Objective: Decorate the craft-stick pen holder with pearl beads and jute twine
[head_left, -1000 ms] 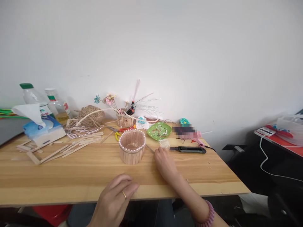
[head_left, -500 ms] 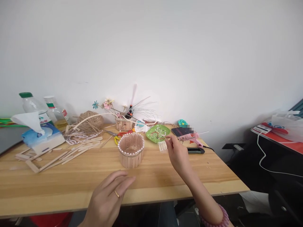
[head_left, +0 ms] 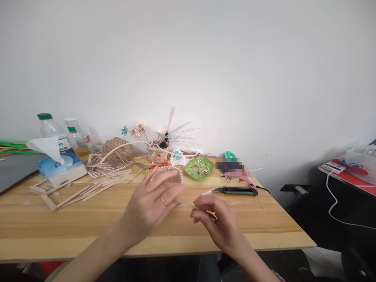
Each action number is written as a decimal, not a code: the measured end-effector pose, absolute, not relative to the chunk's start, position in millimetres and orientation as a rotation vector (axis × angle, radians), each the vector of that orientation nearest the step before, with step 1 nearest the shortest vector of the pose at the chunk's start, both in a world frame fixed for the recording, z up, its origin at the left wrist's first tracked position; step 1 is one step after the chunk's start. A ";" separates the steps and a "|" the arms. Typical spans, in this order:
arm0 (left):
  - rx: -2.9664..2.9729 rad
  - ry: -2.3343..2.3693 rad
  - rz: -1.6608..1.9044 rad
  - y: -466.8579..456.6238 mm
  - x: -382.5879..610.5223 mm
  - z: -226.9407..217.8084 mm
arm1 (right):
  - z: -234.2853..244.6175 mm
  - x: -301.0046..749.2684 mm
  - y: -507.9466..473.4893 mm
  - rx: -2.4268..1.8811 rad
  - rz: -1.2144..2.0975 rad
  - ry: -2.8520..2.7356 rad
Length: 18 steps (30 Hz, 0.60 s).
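Reaching out over the pale wooden table (head_left: 73,219), the person works with two bare hands side by side near its front edge. The left hand (head_left: 149,205) - one gold ring (head_left: 163,202) on a finger - has its fingers loosely spread and unclenched in front of the single round cup of wooden sticks rimmed with white pearls (head_left: 175,171). Only the far rim of that cup shows past the fingertips, and I cannot tell whether they touch it. The right hand (head_left: 219,223) is just beside the left, its fingertips pinched on one thin pale sliver (head_left: 186,203) that points toward the left hand; it is too blurred to say what it is.

Behind the hands lie one green square dish of beads (head_left: 199,168), one black utility knife (head_left: 237,190) and one pink glue gun (head_left: 243,176). To the left stand two clear plastic bottles - a green-capped one (head_left: 48,125) and a white-capped one (head_left: 75,131) - with one blue tissue pack (head_left: 60,168), one ball of brown twine (head_left: 116,149), one string of pearls (head_left: 102,168) and a scatter of flat wooden sticks (head_left: 88,190), too many to count. One small stick basket of paper flowers (head_left: 157,154) sits by the wall.
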<state>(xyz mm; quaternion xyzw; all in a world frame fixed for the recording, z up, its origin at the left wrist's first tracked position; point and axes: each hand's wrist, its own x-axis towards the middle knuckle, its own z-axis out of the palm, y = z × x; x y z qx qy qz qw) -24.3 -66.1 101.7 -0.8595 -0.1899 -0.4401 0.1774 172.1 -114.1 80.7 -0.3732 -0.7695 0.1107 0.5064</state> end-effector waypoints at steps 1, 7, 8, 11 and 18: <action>-2.438 -0.498 -1.255 -62.6 -25.9 104.6 | 80.9 172.7 -112.6 -0.895 0.207 -1.881; -2.509 -0.437 -1.160 -64.4 -52.8 114.8 | 80.0 181.9 -103.2 -0.827 -0.269 -2.119; -2.499 -0.479 -1.131 -65.8 -57.2 113.3 | 79.3 182.1 -101.6 -0.831 -0.292 -2.145; -2.490 -0.619 -1.070 -65.9 -67.7 101.0 | 76.3 179.4 -95.6 -0.938 -0.201 -2.188; -2.742 -1.114 -0.918 -47.1 -87.5 72.3 | 74.2 182.7 -73.9 -1.350 -0.121 -2.297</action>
